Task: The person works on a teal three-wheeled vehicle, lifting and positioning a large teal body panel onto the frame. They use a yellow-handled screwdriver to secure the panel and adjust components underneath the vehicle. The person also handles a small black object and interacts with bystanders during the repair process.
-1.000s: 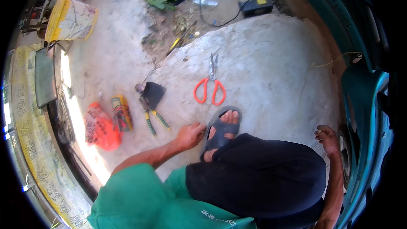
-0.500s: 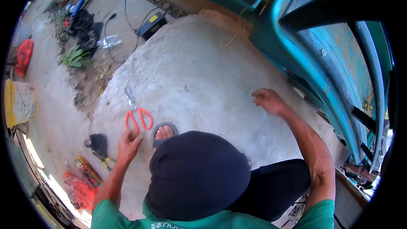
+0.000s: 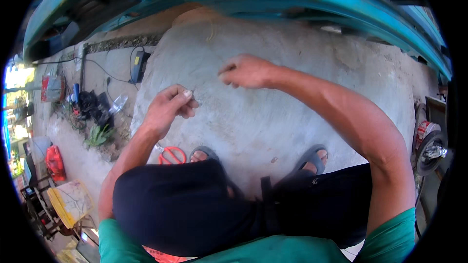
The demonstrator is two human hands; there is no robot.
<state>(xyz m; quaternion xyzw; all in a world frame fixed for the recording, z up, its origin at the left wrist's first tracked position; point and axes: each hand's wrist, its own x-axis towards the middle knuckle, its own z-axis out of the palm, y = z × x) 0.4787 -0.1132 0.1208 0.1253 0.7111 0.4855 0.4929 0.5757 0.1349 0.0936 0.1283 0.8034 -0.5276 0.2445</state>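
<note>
Scissors with red looped handles (image 3: 170, 154) could get kicked if the adjacent dark-grey sandal (image 3: 210, 152) shifts, while left hand (image 3: 174, 103) and right hand (image 3: 245, 71) curl half-closed, contents unclear.

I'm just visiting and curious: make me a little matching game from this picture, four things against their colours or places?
1. right hand
2. scissors
3. bucket
4. plant

A. yellow and whitish
B. green and leafy
C. held out over the grey concrete
D. red-handled

Right pairs: 1-C, 2-D, 3-A, 4-B
</note>
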